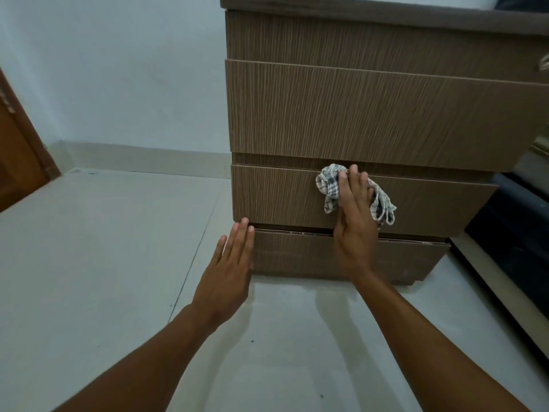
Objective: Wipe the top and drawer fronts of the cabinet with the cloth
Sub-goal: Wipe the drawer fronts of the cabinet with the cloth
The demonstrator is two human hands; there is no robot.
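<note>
While the flat, empty left hand (228,269) touches the cabinet (356,114), the right hand (355,215) presses the checked cloth (329,185) against a drawer front (276,194).

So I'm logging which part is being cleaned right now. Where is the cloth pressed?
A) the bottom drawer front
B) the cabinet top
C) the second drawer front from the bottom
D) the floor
C: the right hand presses the checked cloth flat against the second drawer front from the bottom, above the bottom drawer front.

Legible text: none | cabinet (356,114) drawer fronts: bare wood grain, no label or brand | cloth (329,185): checked weave only, no tag readable | wall, floor: unmarked
</note>
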